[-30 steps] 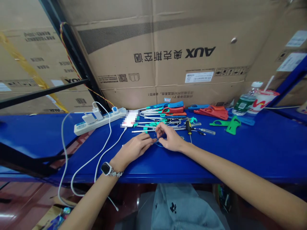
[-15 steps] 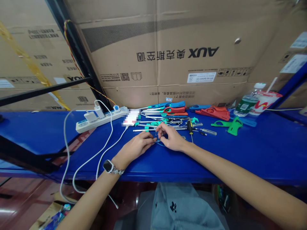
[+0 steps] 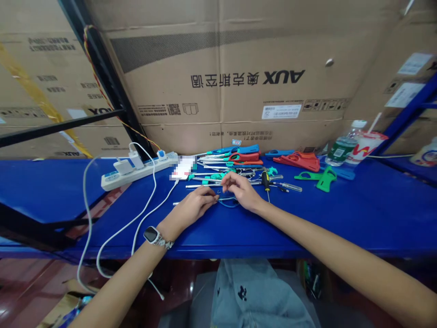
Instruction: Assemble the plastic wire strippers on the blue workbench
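My left hand, palm down, has its fingertips closed on a slim lighter part with a metal tube poking out left of the hand. A loop of blue wire hangs from that part, between both hands. My right hand is curled beside the wire, thumb and forefinger close together; anything pinched there is too small to make out. Just beyond the hands lies a row of long metal lighter tubes with teal pieces. A yellow-and-black screwdriver lies right of my right hand.
Red lighter shells, green shells and blue shells lie at the back. A bottle and a paper cup stand right. A power strip, a charging phone and white cables are left, before cardboard boxes.
The lighter part has shifted left, so its metal tube now shows beyond my left hand. More of the blue wire shows between the hands. The whole view has moved slightly.
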{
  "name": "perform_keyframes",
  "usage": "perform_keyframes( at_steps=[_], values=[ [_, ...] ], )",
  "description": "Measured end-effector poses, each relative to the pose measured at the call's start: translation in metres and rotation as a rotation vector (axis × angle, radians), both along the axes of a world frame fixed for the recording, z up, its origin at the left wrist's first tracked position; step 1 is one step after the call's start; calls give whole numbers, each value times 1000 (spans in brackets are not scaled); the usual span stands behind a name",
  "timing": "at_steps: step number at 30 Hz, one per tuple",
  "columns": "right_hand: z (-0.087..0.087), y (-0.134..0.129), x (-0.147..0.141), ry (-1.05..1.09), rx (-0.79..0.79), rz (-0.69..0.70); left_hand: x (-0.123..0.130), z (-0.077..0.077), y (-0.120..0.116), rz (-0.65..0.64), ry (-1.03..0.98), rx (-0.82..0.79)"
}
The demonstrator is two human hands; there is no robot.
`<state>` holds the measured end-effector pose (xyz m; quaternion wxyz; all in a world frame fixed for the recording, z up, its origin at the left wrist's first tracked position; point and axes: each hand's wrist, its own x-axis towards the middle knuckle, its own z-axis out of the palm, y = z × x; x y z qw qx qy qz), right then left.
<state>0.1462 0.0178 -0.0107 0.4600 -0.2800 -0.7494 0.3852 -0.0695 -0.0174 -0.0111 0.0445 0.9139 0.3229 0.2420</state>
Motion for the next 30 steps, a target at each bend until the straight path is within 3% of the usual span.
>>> perform_keyframes(
  at_steps=[3,5,10,13,18,22,30],
  values=[
    [9,10,9,137,-77,-58,0,0,6,2,13,9],
    [15,11,21,101,-48,-107,-2,-1,9,-6,25,25],
    [20,-9,62,-353,208,-165,-2,-2,7,32,76,42],
    [16,-21,78,-575,279,-151,6,4,3,54,70,41],
    [11,-23,77,-607,280,-103,35,17,10,-45,9,0],
    [10,-22,72,-685,297,-163,56,18,24,-63,38,-78],
    [8,-23,71,-790,324,-176,53,7,37,-87,-36,-161]
  ],
)
